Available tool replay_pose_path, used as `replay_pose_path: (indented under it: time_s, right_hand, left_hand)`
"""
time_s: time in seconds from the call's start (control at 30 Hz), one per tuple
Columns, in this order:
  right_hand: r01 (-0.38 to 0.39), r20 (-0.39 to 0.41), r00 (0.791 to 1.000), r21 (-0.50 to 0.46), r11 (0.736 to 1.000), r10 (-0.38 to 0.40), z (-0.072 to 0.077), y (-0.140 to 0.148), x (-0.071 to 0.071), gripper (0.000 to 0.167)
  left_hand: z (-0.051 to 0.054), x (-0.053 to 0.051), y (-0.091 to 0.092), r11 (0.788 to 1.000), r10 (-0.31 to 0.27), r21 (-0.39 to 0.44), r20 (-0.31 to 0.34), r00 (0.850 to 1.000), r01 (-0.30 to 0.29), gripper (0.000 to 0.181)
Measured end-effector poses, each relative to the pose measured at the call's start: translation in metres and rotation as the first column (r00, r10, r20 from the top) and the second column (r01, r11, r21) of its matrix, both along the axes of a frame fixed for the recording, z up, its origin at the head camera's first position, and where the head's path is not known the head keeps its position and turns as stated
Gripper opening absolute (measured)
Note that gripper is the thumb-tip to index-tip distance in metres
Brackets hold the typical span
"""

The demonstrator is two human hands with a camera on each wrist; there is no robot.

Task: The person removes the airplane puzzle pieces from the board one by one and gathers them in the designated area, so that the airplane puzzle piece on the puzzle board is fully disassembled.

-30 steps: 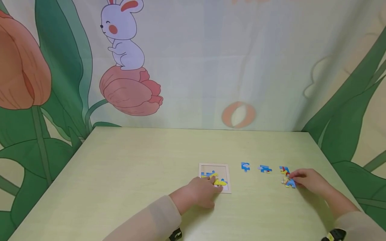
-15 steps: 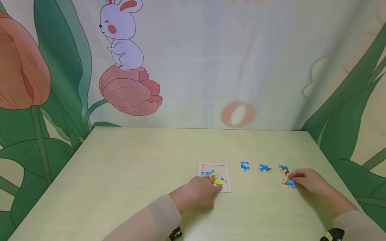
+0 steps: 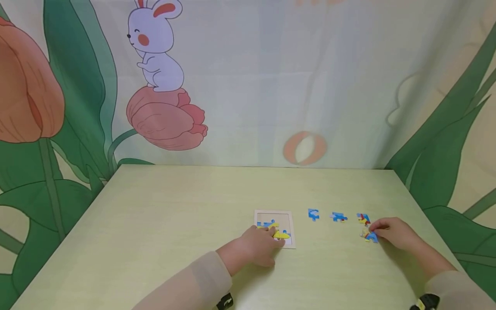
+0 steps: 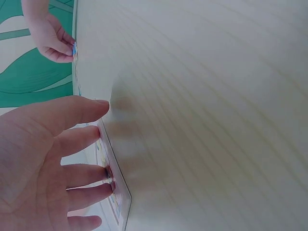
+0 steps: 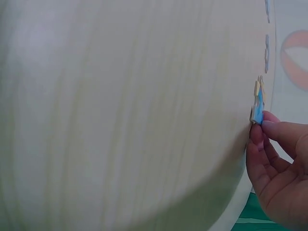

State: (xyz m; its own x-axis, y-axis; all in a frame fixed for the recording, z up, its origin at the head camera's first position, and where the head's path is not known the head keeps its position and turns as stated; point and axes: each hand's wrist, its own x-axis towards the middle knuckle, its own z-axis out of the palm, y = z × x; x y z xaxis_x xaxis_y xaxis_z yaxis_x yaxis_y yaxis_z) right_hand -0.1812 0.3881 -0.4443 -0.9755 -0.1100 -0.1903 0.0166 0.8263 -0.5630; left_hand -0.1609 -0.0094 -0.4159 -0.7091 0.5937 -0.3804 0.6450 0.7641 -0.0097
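A square puzzle tray (image 3: 274,212) with a pale frame lies on the table, partly filled with blue and yellow pieces. My left hand (image 3: 258,246) rests over its lower left, fingers spread and mostly straight; the left wrist view shows the fingertips at the tray's edge. Part of the tray is hidden under this hand. At the right, my right hand (image 3: 397,232) pinches a blue and cream puzzle piece (image 3: 370,236) between thumb and fingers. Just behind that piece lies a red, yellow and blue puzzle piece (image 3: 363,218); in the head view the two look close together.
Two more blue puzzle pieces lie in a row between tray and right hand: a left one (image 3: 313,214) and a middle one (image 3: 339,217). The pale table (image 3: 174,215) ends at a printed curtain (image 3: 240,86) behind it.
The view has shifted very slightly. Both hands keep their places, the left on the tray and the right at its puzzle piece.
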Motion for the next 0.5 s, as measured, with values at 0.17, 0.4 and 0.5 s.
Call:
replay_pose_path:
  time_s: [0.17,0.4,0.5]
  right_hand:
    - [-0.003,-0.013,1.0,0.02,1.0,0.003,-0.0012,-0.0016,0.0001,0.011]
    - [-0.034,-0.056,0.998,0.052,0.998,0.036,-0.0004,0.0013,-0.0015,0.011]
    - [-0.042,-0.079,0.996,0.061,0.997,0.046,0.0005,0.0025,-0.0014,0.01]
  left_hand:
    - [-0.0038,0.0003,-0.0025,0.999,-0.01,0.04,-0.013,1.0,0.011,0.057]
    - [-0.006,-0.0021,-0.0052,0.997,-0.019,0.074,-0.039,0.999,0.022,0.052]
    - [-0.0061,-0.0024,-0.0075,0.996,-0.016,0.085,-0.03,0.999,0.019,0.052]
